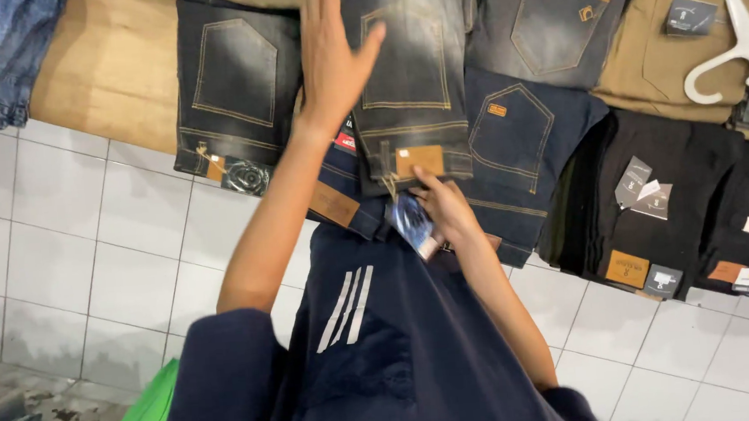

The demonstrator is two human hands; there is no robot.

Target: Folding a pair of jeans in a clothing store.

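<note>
Faded grey jeans (412,76), folded, top a stack on the worktop (106,71). Left hand (333,59) flat on them, fingers spread. Right hand (445,210) pinches the hang tag (412,224) at the waistband. Step, judged: checking the tag; reading it needs it turned face-up.

Soft, even indoor light falls from above with only faint shadows, a pale sheen lies on the white glazed floor tiles (61,250), the raised left hand (333,59) is smeared by motion blur, and the edges bend slightly.
</note>
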